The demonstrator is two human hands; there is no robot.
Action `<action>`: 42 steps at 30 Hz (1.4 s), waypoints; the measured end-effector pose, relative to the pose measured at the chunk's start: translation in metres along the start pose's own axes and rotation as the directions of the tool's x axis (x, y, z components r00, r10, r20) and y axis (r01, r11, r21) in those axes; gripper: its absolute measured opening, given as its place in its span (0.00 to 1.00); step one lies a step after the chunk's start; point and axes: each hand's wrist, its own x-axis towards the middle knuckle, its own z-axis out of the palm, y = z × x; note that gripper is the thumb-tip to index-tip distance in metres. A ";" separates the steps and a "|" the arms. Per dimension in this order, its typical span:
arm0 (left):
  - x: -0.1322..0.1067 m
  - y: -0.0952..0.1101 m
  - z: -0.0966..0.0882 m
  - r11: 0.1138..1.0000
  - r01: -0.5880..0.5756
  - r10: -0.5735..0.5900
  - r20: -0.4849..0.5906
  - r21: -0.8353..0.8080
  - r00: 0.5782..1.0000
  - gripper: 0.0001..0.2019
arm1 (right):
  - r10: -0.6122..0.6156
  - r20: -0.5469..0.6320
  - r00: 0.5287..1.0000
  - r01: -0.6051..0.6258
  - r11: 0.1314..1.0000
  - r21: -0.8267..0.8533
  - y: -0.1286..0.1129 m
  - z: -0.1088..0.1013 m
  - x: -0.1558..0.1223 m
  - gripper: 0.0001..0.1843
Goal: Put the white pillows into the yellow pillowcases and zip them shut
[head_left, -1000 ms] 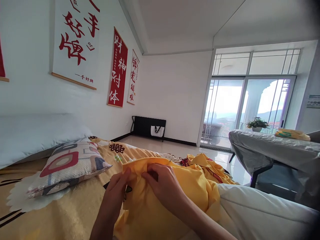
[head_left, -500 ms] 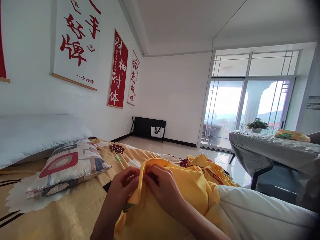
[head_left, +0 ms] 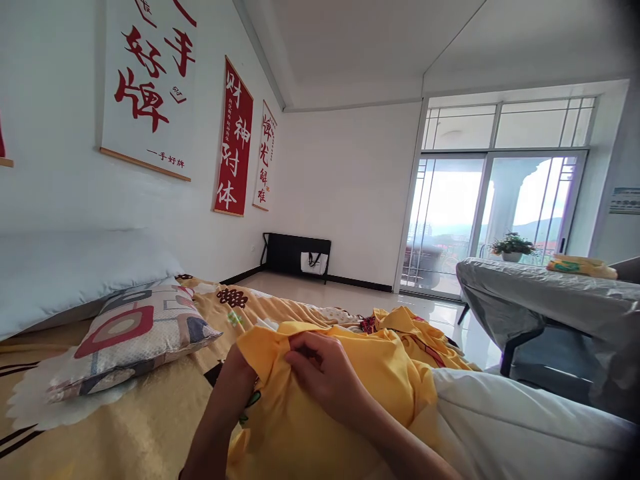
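Yellow cloth (head_left: 287,437) lies on the bed (head_left: 155,427), touching the white quilt (head_left: 520,413). My right hand (head_left: 327,377) pinches its edge between thumb and fingertips, probably so it does not slip; my left hand (head_left: 240,377) is under the cloth (fingers hidden, so I cannot tell their grip).

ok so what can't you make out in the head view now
All in the head view:
Left hand: fingers hidden by the smooth yellow cloth, so their grip can't be told.
Large white scroll with red characters: top cut off by the upper edge.
Pale rectangular sign on the right wall: lettering too small and blurred.
Grey-covered table: far end cut off by the right edge.
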 end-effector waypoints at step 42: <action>0.001 -0.010 -0.012 0.920 0.249 -0.156 0.300 -0.303 0.941 0.25 | -0.414 0.060 0.908 0.392 0.793 -0.467 0.009 -0.004 -0.014 0.08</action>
